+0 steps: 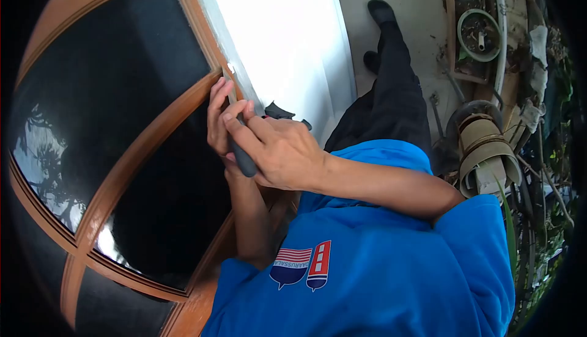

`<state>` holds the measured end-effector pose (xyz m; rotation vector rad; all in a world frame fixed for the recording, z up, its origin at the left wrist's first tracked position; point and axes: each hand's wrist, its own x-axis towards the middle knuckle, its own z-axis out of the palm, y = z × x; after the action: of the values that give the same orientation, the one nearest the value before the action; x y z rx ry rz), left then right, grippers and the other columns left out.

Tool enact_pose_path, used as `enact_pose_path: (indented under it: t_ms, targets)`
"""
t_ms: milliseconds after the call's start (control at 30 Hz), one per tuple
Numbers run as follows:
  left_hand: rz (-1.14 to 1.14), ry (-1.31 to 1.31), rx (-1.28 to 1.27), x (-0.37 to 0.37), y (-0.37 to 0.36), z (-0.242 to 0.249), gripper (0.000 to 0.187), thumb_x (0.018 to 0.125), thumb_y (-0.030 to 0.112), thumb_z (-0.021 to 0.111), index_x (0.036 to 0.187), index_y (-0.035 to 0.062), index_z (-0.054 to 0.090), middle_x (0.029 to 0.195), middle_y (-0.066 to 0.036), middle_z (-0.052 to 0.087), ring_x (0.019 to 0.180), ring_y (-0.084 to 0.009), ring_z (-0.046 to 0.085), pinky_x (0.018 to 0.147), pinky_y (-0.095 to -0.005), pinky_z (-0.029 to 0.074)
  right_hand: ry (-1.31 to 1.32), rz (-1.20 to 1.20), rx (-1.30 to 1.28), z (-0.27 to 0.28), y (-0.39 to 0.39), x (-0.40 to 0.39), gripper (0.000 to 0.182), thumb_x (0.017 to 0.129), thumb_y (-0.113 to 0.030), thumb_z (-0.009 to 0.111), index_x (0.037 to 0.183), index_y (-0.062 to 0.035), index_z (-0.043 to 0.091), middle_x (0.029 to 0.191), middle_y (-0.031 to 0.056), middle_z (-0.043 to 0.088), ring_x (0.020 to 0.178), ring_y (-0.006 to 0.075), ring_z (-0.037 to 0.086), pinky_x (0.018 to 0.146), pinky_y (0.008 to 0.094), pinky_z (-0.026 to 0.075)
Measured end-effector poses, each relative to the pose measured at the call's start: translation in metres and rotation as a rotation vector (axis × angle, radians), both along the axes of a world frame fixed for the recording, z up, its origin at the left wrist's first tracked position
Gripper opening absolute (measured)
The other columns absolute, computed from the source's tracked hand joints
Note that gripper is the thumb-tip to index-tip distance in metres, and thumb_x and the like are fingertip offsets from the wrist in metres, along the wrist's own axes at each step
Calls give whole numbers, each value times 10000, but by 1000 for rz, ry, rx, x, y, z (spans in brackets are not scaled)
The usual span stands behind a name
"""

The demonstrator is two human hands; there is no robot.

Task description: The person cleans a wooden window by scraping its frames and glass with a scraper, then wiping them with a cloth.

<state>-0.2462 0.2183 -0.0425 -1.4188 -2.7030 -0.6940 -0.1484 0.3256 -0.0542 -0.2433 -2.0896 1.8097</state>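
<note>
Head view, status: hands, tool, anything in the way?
Right hand gripping dark-handled tool, tip at wooden window frame. Left hand steadying near the tip. Nothing blocking; tool tip partly hidden by fingers.

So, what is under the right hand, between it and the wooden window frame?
A dark grey tool handle runs under the right hand; its tip meets the wooden frame. The left hand lies behind it against the frame. The tool's blade is covered by fingers.
</note>
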Motion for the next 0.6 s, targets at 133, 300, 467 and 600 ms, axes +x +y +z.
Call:
enact_pose_path:
  t_ms: [133, 300, 467, 600]
  targets:
    - [2, 57, -94, -10, 12, 5, 152, 874, 45, 732, 973, -10, 630, 1124, -206, 680, 1126, -409, 655, 961, -522, 562, 11, -24, -48, -1, -2, -16, 347, 792, -149, 626, 1082, 36, 575, 765, 163, 601, 603, 266, 651, 539, 370, 544]
    - [-41, 102, -110, -18, 12, 9, 189, 847, 14, 760, 968, -26, 619, 1092, -191, 691, 1099, -386, 674, 938, -493, 585, -10, 18, -56, 0, 6, -21, 393, 788, -176, 659, 1109, 28, 561, 773, 152, 590, 610, 258, 652, 523, 375, 543]
    - [-35, 71, -109, -24, 10, 1, 219, 835, 10, 777, 990, -23, 626, 1079, -171, 693, 1096, -381, 674, 948, -506, 578, -30, 33, -73, -4, 1, -27, 480, 761, -241, 750, 1127, -13, 539, 771, 128, 550, 605, 258, 634, 517, 371, 538]
    - [-28, 94, -101, -24, 7, 0, 232, 831, 4, 780, 1003, -20, 627, 1078, -160, 691, 1092, -375, 674, 951, -510, 576, 27, -9, -53, -10, 0, -28, 476, 760, -242, 752, 1123, -20, 540, 790, 143, 568, 609, 257, 636, 521, 366, 538]
